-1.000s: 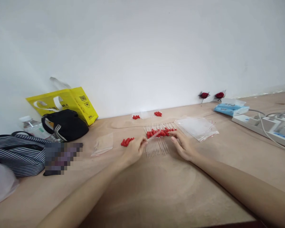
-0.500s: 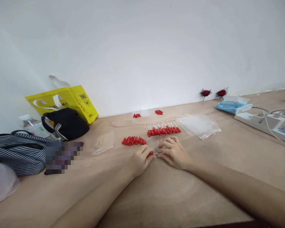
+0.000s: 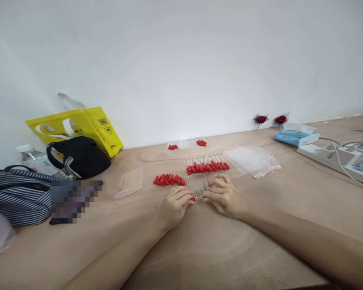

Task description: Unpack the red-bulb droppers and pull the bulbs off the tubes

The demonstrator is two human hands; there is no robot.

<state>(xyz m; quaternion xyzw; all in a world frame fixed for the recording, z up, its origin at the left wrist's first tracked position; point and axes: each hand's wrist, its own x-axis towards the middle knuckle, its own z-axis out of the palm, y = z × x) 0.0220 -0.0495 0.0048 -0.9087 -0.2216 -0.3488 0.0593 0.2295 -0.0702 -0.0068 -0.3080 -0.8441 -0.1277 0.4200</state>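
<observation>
A small red rubber bulb (image 3: 192,199) is pinched between the thumb and fingers of my left hand (image 3: 176,204). Facing it, my right hand (image 3: 226,198) has its thumb and index finger closed on a thin clear tube (image 3: 199,197), whose tip points at the bulb. Just beyond my hands lies a row of clear tubes (image 3: 196,185), side by side. To its left is a pile of loose red bulbs (image 3: 168,179). Behind, several tubes with red bulbs on their ends (image 3: 207,166) lie in a line, bulbs toward me.
Clear plastic bags lie to the right (image 3: 251,161) and left (image 3: 128,183). Small bagged red bulbs (image 3: 173,147) rest near the wall. A yellow bag (image 3: 105,133), black pouch (image 3: 84,159) and striped bag (image 3: 24,197) stand left; a tissue pack (image 3: 296,137) and power strip (image 3: 335,155) are right.
My hands have drawn slightly apart, the right one shifting right and the left one slightly left. The bulb and tube ends now show a small gap or bare stretch between the hands.
</observation>
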